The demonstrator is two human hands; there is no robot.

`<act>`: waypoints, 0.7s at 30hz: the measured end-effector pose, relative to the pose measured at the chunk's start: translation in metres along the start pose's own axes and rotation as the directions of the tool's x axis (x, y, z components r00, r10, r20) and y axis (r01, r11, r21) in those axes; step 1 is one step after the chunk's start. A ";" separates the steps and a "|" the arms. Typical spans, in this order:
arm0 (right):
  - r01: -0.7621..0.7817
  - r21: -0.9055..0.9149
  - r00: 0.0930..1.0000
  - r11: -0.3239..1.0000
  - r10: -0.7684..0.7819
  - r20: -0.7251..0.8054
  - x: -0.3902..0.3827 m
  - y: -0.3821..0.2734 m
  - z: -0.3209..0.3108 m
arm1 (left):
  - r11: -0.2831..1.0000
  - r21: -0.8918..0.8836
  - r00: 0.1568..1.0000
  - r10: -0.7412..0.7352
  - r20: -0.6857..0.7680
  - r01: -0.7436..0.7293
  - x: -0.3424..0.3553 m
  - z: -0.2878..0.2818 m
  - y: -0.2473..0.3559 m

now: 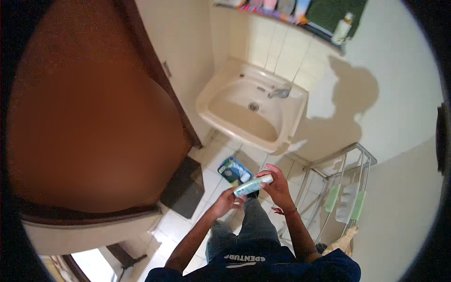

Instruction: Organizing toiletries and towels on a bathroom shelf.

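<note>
A pale green tube-like bottle (252, 185) with printing on its side is held slantwise between my two hands, in front of my legs. My left hand (227, 202) grips its lower left end, with the fingers partly hidden beneath. At the upper right end, the fingers of my right hand (277, 185) close around the whitish tip. Just beyond the bottle, a blue basket (234, 169) with several small items stands on the floor, partly covered by the bottle and my hands.
A cream washbasin (244, 136) with a metal tap (280, 91) is on the wall ahead. Above it, a shelf (286, 21) carries bottles. A metal rack (340, 164) with cloths stands at the right. A dark mat (185, 188) lies left, beside a brown door (94, 117).
</note>
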State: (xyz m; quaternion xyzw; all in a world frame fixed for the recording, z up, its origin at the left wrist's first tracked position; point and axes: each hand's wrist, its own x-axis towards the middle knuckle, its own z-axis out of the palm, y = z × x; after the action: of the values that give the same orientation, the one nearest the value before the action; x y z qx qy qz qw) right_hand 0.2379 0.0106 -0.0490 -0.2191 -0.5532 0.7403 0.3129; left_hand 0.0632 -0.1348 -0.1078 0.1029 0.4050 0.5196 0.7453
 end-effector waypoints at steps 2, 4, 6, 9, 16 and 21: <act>0.085 -0.042 0.996 0.995 -0.086 -0.010 0.007 -0.016 -0.009 | 0.996 -0.013 0.993 0.085 0.076 -0.085 0.010 0.026 0.013; 0.152 -0.073 0.978 0.986 -0.161 -0.132 0.018 -0.029 -0.013 | 0.989 -0.017 0.979 0.145 0.146 -0.144 0.030 0.041 0.027; 0.173 -0.036 0.964 0.984 -0.177 -0.199 0.027 -0.055 -0.014 | 0.974 0.066 0.969 0.206 0.135 -0.216 0.045 0.069 0.057; 0.182 0.057 0.946 0.982 -0.159 -0.283 0.056 -0.089 -0.028 | 0.899 0.297 0.946 0.291 0.146 -0.322 0.070 0.103 0.097; 0.315 -0.238 0.938 0.919 -0.340 -0.071 0.137 -0.174 -0.075 | 0.299 0.628 0.599 0.724 0.341 -0.718 0.144 0.185 0.183; 0.566 -0.511 0.701 0.648 -0.704 -0.116 0.220 -0.277 -0.094 | -0.165 0.669 0.273 0.823 0.498 -0.724 0.156 0.253 0.273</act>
State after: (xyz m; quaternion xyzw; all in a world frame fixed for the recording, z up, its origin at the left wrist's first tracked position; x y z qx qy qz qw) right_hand 0.2067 0.2832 0.1930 -0.1838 -0.6905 0.3934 0.5785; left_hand 0.0750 0.1866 0.1359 0.6331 0.4826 0.5972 0.0981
